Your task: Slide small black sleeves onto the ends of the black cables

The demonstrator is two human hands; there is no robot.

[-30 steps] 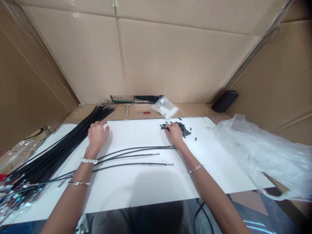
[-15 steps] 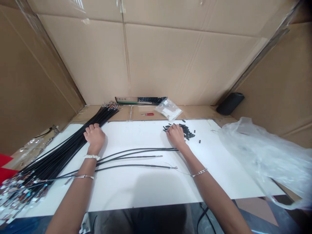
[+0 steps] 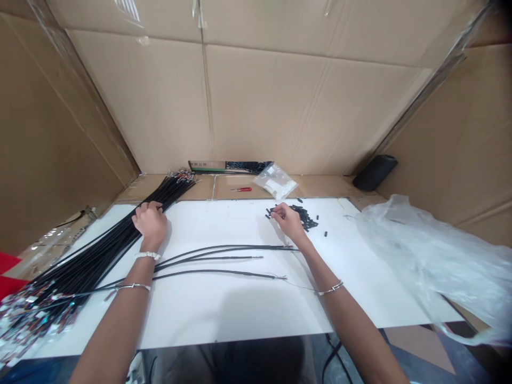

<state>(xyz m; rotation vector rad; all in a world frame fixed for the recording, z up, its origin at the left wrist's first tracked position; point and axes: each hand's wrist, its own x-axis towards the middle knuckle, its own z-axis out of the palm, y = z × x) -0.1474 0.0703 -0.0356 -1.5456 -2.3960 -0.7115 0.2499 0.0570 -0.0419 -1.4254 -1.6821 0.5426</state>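
The left hand (image 3: 151,221) rests over the bundle of black cables (image 3: 108,253) on the left of the white tabletop (image 3: 248,314), its fingers curled; whether they grip any cable, I cannot tell. The right hand (image 3: 289,221) is at the near-left side of the pile of short black tubes (image 3: 307,220), thumb and fingertips drawn close together; whether a tube is between them cannot be told. Loose cables (image 3: 228,272) with bared wire ends lie between the forearms. Behind, a printed carton flap (image 3: 208,165) bears a green band and small dark characters, perhaps Chinese, too blurred to read surely. A red-handled tool (image 3: 243,189) lies near the clear bag (image 3: 277,182).
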